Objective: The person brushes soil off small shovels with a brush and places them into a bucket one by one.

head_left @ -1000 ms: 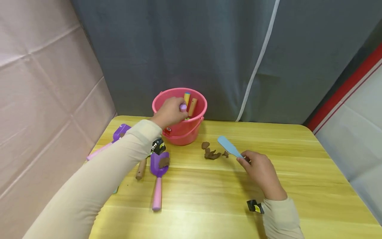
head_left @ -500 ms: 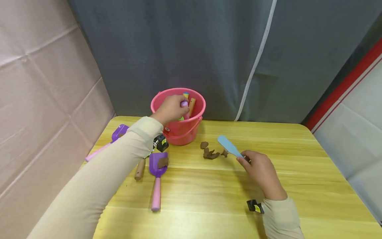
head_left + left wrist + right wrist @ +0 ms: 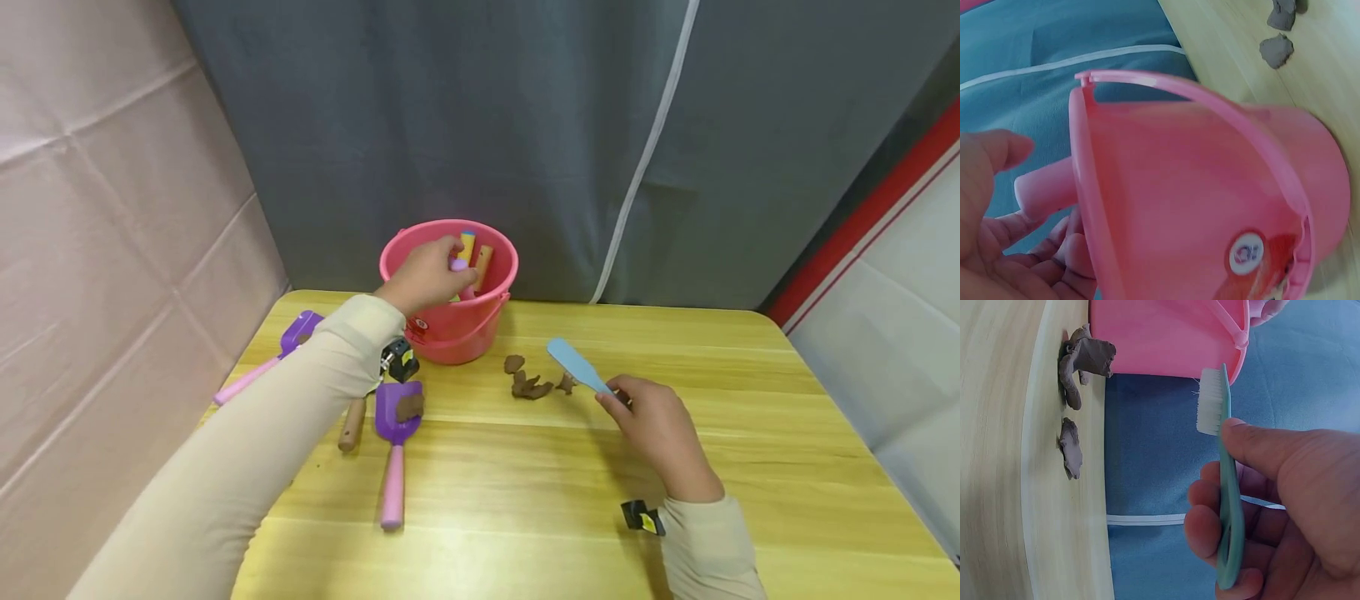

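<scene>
Over the rim of a pink bucket [image 3: 457, 337] is my left hand [image 3: 427, 275], its thumb lifted away from a pink handle [image 3: 1047, 187] that stands up inside. The fingers lie beside or against that handle; whether they touch it I cannot tell. A yellow handle [image 3: 467, 245] and a wooden handle [image 3: 483, 265] also lean in the bucket. My right hand [image 3: 660, 429] holds a light blue-green brush [image 3: 1229, 500], white bristles showing in the right wrist view, above the table. Several brown clay-like pieces [image 3: 531, 387] lie just beyond it.
A purple scoop [image 3: 393, 483] with a pink handle and a brown lump lies left of centre. Next to it is a wooden handle [image 3: 352, 427]; another purple scoop [image 3: 300, 331] lies farther left. A grey curtain [image 3: 525, 150] hangs behind the table [image 3: 735, 367].
My left hand held the pink handle at the bucket; now its thumb and fingers have spread off it, and the handle stays inside. The right hand and brush have hardly moved.
</scene>
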A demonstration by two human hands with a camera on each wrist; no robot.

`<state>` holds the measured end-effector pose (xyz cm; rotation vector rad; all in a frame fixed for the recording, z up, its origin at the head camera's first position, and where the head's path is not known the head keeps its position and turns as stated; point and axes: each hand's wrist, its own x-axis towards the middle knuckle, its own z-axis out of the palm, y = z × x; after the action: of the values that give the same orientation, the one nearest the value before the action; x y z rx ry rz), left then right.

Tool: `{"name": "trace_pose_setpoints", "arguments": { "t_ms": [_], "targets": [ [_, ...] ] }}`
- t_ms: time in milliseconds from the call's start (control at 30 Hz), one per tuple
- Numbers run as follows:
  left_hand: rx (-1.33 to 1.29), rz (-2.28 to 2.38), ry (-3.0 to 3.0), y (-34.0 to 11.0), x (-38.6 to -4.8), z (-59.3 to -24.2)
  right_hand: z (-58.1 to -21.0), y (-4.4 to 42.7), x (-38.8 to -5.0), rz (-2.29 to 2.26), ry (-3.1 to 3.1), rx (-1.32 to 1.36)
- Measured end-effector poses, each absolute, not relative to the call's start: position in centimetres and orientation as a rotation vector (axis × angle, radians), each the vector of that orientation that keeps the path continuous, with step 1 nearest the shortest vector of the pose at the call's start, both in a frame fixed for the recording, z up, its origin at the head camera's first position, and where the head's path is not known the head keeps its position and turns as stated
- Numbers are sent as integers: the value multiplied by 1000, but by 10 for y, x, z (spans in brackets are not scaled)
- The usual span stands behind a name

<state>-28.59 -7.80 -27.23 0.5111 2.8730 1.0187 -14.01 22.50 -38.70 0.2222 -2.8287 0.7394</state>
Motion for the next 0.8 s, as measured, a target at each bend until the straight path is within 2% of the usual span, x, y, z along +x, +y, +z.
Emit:
{"name": "trace_pose_setpoints", "arguments": {
  "t_ms": [800],
  "targets": [
    [457,833,3007,-110,-291,-269,-385,227,-143,744,-2839,237]
  ]
}}
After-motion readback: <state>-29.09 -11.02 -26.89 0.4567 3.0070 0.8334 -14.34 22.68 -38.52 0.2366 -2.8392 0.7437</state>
